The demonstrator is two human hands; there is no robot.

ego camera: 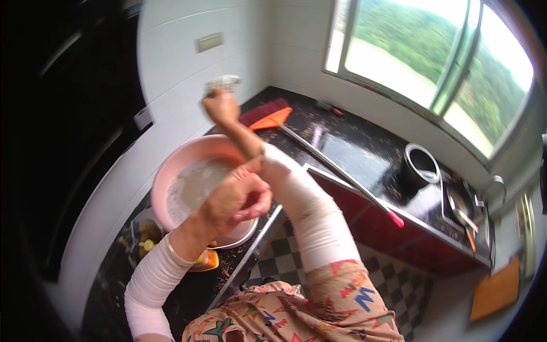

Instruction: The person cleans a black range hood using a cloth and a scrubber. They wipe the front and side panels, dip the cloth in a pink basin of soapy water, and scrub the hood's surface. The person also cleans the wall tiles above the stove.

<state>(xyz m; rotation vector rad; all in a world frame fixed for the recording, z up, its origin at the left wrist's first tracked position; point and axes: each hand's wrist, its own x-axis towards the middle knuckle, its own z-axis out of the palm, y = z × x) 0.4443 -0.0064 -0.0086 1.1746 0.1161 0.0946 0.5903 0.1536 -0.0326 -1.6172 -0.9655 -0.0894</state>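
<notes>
Ahead of me, my right hand (221,106) is raised by the white tiled wall, holding a crumpled whitish cloth (228,80). Blur hides whether the cloth touches the wall. My left hand (239,194) has its fingertips at the cuff of my right white sleeve (271,156), seemingly pinching it, with the other fingers curled. Beneath my left hand stands a pink basin (164,179) of cloudy, sudsy water (198,181). My forearm and hand cover part of its rim. An orange-and-yellow bottle (209,260) lies beside the basin, partly behind my left forearm.
A broom (269,117) with a long metal handle (329,160) lies across the debris-strewn black countertop (363,128). Farther right are a round pot-like container (421,164) and a pan (457,201). A window (427,55) is above. A bag (143,235) sits left of the basin.
</notes>
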